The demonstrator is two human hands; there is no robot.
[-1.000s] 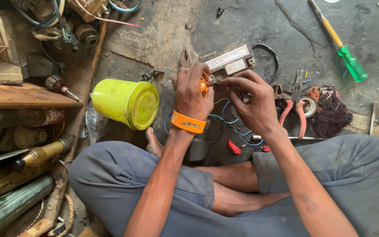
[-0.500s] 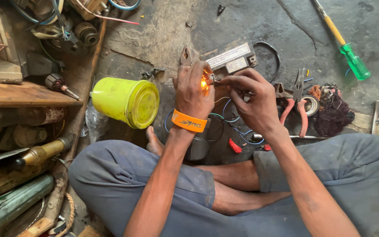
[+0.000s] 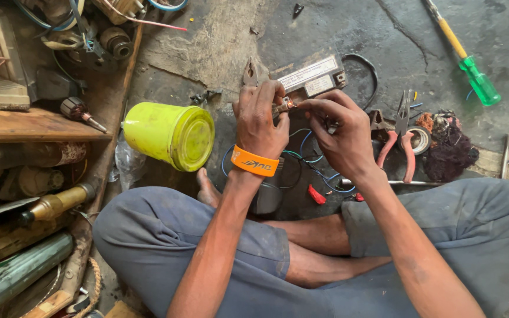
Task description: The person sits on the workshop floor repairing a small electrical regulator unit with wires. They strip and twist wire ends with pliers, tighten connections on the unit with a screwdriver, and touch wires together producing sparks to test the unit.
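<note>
- Sitting cross-legged on a concrete floor (image 3: 349, 29), a person pinches a small metal part (image 3: 284, 106) between both hands.
- Left hand (image 3: 258, 121), orange wristband (image 3: 255, 161), closed on it.
- Right hand (image 3: 340, 132) grips its other end.
- Yellow can (image 3: 169, 135) lies left; red-handled pliers (image 3: 399, 138) right.

Small metal part (image 3: 284, 106) pinched between both hands: mostly covered by fingers, kind unreadable. Left hand (image 3: 258, 121) hides most of the pliers (image 3: 250, 72) behind it. Wires (image 3: 310, 154) run under the right hand (image 3: 340, 132), ends unseen. Screwdriver (image 3: 463, 52) tip cut off by top edge. Green cylinder (image 3: 13, 274) cut off at left edge. Dark tangle (image 3: 450, 154) too indistinct to identify.
</note>
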